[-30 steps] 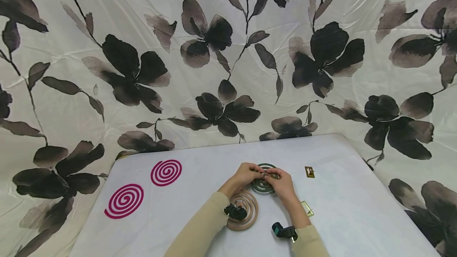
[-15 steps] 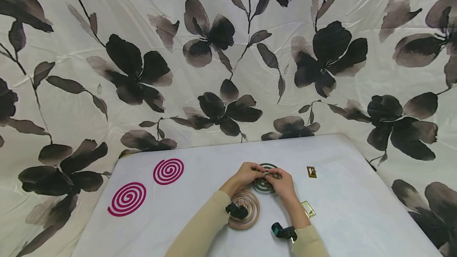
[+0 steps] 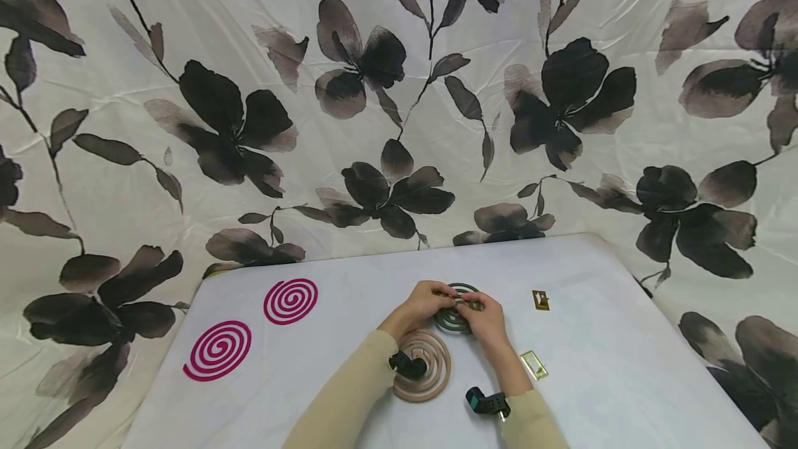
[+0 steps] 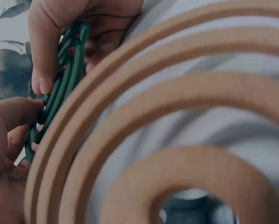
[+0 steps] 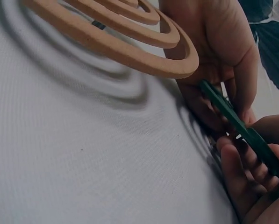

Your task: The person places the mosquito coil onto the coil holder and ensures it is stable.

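Note:
A green mosquito coil is held between both hands over the table. My left hand pinches it at its left and far side, while my right hand pinches it from the right. In the left wrist view the coil is seen nearly edge-on, its rings partly hidden by the fingers. Close below my left wrist is a tan mosquito coil. The right wrist view shows that tan coil raised above the white cloth, with its shadow beneath.
Two pink mosquito coils lie flat on the left of the white table. A small gold metal plate lies to the right, and a paler gold frame sits beside my right forearm. A floral cloth hangs behind.
Both hands shift slightly left with the green coil between them. The right forearm also moves left, uncovering more of the pale gold frame.

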The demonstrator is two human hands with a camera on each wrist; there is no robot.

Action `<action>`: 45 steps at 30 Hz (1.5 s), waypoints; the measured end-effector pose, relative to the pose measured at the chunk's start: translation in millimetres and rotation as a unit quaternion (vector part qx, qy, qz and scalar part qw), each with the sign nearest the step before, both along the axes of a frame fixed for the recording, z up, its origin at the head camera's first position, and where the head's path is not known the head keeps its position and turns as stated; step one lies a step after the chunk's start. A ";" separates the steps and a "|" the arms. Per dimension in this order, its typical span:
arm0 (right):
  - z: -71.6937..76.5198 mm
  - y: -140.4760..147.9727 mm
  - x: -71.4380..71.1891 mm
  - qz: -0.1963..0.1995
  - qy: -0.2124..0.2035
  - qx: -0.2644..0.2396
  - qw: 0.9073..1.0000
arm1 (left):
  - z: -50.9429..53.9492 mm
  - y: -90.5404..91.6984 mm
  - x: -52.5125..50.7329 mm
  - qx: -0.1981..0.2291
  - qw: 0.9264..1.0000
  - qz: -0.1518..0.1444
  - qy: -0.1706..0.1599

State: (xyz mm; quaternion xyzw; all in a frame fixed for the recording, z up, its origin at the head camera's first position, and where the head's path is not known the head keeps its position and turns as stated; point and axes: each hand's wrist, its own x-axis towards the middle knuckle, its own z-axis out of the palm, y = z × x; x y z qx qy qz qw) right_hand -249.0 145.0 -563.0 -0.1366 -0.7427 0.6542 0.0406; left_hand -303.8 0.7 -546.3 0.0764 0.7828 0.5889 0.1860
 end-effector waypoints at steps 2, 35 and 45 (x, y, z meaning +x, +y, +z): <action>-0.9 -0.9 -1.4 -0.001 -0.002 0.004 1.000 | -1.1 -2.1 -0.6 0.002 1.000 0.002 -0.003; 0.0 -13.4 -23.5 0.033 -0.004 0.019 0.999 | -3.6 -18.0 -11.9 -0.020 0.999 0.032 0.011; 1.0 -16.0 -26.0 0.032 0.003 0.023 0.999 | -3.8 -21.3 -14.1 -0.007 0.999 0.031 0.022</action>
